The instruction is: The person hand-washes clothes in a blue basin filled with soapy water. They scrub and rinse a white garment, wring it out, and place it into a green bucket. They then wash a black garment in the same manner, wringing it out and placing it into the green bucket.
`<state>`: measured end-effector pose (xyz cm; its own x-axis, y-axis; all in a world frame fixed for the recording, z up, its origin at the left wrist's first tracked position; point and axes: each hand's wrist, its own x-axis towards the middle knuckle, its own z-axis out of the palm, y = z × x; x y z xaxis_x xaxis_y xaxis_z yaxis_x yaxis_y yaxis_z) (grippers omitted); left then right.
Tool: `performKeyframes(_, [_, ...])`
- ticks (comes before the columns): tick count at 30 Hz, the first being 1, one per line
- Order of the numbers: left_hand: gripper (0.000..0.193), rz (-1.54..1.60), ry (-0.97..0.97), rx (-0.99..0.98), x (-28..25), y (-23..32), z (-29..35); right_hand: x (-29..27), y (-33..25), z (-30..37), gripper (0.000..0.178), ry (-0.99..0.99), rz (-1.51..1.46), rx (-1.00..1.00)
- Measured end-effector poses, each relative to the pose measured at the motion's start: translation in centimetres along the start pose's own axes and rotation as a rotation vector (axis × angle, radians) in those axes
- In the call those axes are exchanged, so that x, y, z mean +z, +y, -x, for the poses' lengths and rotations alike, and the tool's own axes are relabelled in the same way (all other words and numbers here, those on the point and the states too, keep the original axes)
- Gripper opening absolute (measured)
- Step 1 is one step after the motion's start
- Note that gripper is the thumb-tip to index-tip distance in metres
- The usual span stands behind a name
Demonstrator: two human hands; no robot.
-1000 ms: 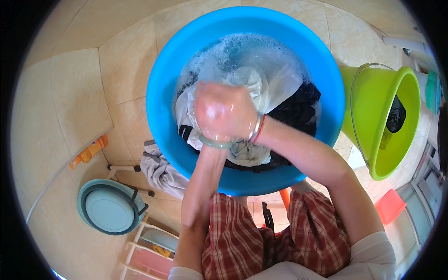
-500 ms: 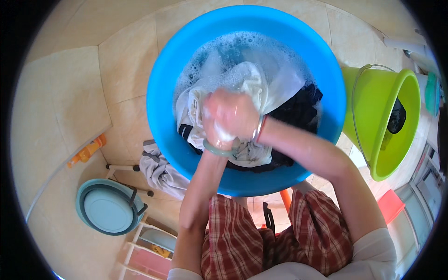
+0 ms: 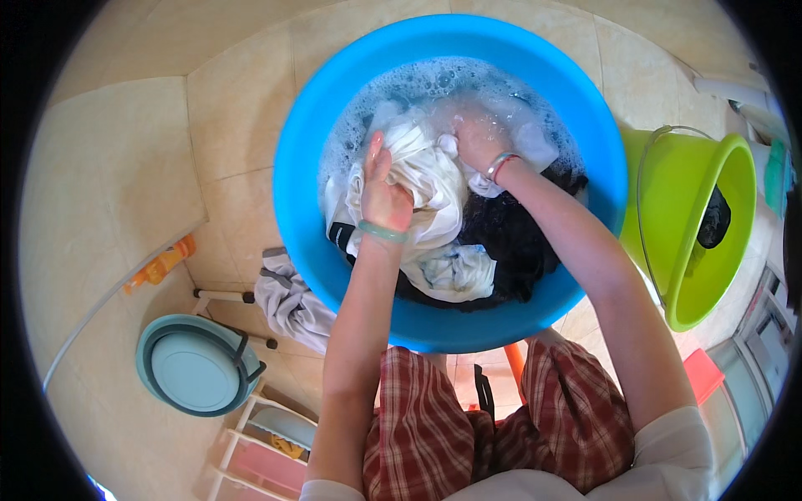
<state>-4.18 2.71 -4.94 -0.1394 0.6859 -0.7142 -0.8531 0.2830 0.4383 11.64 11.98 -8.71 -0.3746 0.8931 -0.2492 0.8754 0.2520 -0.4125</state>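
The left hand (image 3: 386, 194) was found over the near-left part of a blue plastic basin (image 3: 468, 328), its fingers extended and its palm turned toward a soaked white garment (image 3: 422, 179). It was not closed around the cloth. A pale green bangle (image 3: 383, 232) encircled that wrist. The right hand (image 3: 482, 142) was lowered into the suds (image 3: 451, 77) toward the far-right part of the same basin; its fingertips were obscured by foam and wet fabric, so whether it gripped anything could not be determined. A silver bangle and a red cord (image 3: 499, 164) were noted on the right wrist.

The white garment lay bunched in the basin, mainly between the hands, with a further crumpled portion of white cloth nearer the person. Dark fabric (image 3: 510, 238) lay to its right, below the right wrist. Foamy water occupied the far side.

Just beside the basin, on the right, was a lime-green bucket (image 3: 656, 188) with a wire handle, containing a black object (image 3: 714, 219). On the left, grey-and-white cloth (image 3: 288, 302) hung close to the basin, near a pale blue washbowl (image 3: 195, 374).
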Motion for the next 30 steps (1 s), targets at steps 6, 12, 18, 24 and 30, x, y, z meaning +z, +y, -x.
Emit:
performKeyframes(6, [0.051,0.054,-0.241,-0.127,-1.2,1.5,-0.7,-2.5,-9.4,6.4,0.016,0.055,-0.309,-0.658])
performKeyframes(12, [0.04,0.279,-0.361,-0.142,-0.1,-0.1,2.5,-5.8,-14.8,10.3,0.024,0.275,-0.398,-0.778])
performKeyframes(18, [0.04,0.488,-0.784,-0.207,-0.6,0.9,2.4,-6.6,-15.6,8.4,0.026,0.441,-0.476,-0.742])
performKeyframes(24, [0.037,-0.028,-0.025,0.194,0.7,-1.2,6.1,-5.6,-10.9,4.0,0.02,0.414,-0.454,-0.534])
performKeyframes(30, [0.048,-0.092,0.072,0.015,0.9,2.0,8.0,-4.9,-3.1,3.3,0.027,-0.002,-0.404,0.113])
